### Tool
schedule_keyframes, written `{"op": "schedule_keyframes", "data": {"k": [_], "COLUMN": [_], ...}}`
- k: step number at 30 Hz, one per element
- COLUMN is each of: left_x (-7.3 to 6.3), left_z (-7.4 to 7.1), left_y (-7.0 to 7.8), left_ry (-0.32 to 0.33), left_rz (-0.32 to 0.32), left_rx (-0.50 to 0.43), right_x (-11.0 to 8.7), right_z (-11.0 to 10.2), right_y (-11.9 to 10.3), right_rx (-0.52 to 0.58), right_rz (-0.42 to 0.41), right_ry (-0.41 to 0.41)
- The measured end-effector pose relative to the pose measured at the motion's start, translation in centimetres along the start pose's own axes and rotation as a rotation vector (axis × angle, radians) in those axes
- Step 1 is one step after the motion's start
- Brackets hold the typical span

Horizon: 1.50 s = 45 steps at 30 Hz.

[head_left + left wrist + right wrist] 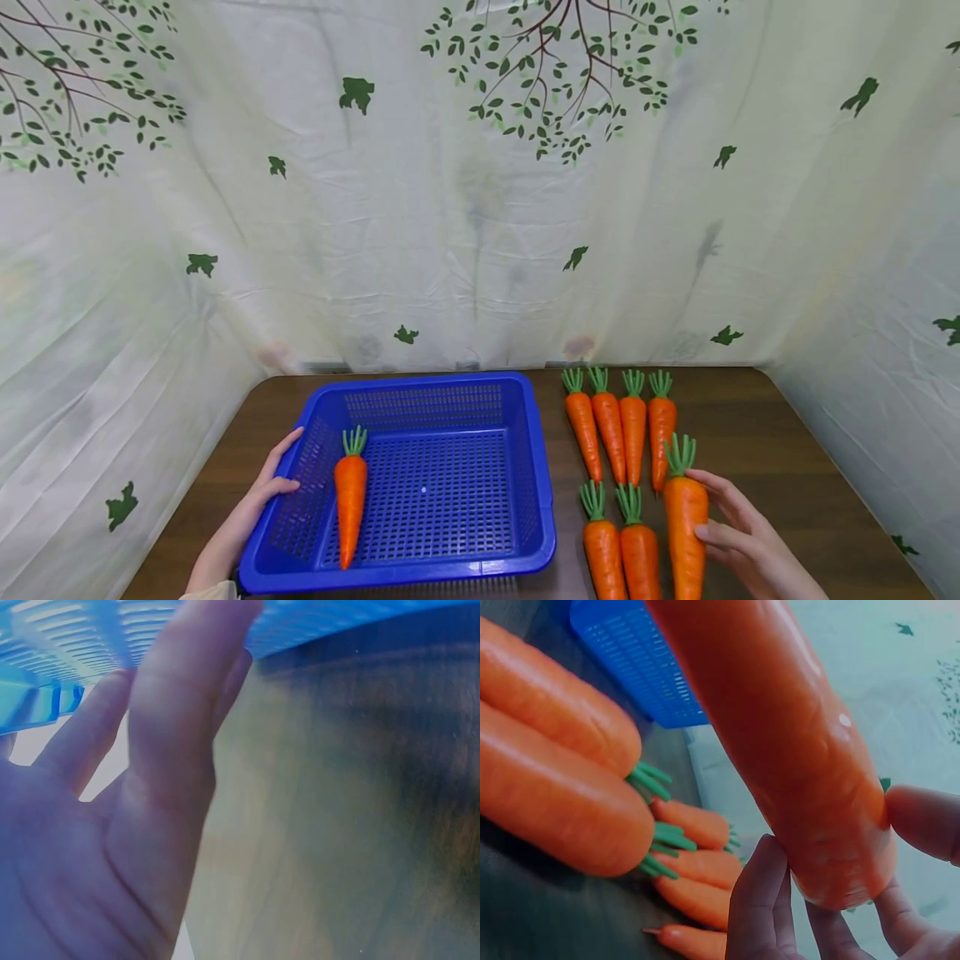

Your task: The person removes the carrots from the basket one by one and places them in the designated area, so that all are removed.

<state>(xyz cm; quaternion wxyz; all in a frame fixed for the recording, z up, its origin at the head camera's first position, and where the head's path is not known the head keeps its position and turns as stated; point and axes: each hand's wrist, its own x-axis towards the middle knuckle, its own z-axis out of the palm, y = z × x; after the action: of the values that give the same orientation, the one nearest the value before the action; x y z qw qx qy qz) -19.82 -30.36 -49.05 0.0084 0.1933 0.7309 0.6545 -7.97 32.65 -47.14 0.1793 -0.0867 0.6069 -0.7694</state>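
Observation:
My left hand grips the left rim of a blue plastic basket. Its fingers also press against the basket's slotted wall in the left wrist view. Inside the basket, towards the left, lies one orange carrot with a green top. On the right, my right hand holds another carrot between thumb and fingers. The right wrist view shows this carrot close up, raised over the table, with the fingertips around its thick end.
Several carrots lie in a back row right of the basket, green tops pointing away. Two more carrots lie in front of them. A brown wooden table carries everything. White leaf-patterned curtains hang behind and at both sides.

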Motion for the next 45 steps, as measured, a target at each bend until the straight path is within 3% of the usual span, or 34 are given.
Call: {"op": "schedule_keyframes", "data": {"k": [7, 14, 23, 32, 39, 45], "left_x": [-0.2, -0.5, -0.6, -0.4, -0.4, -0.3], "left_z": [0.1, 0.2, 0.5, 0.4, 0.3, 0.3], "left_y": [-0.1, 0.3, 0.8, 0.3, 0.3, 0.1], "left_ry": [0.026, 0.039, 0.053, 0.068, 0.058, 0.059], "left_rz": [0.037, -0.049, -0.101, -0.036, -0.034, -0.002], "left_rx": [0.068, 0.130, 0.166, 0.162, 0.164, 0.141], "right_x": [-0.3, -0.6, -0.8, -0.9, -0.9, -0.6], "right_z": [-0.8, -1.3, -1.8, -1.5, -1.4, -1.5], "right_y": [0.6, 1.6, 2.8, 3.8, 4.2, 4.3], "right_rx": [-0.022, -0.022, -0.002, -0.029, 0.034, 0.001], "right_rz": [0.101, 0.113, 0.100, 0.102, 0.118, 0.139], "right_ry": [0.022, -0.009, -0.094, -0.095, -0.171, -0.153]}}
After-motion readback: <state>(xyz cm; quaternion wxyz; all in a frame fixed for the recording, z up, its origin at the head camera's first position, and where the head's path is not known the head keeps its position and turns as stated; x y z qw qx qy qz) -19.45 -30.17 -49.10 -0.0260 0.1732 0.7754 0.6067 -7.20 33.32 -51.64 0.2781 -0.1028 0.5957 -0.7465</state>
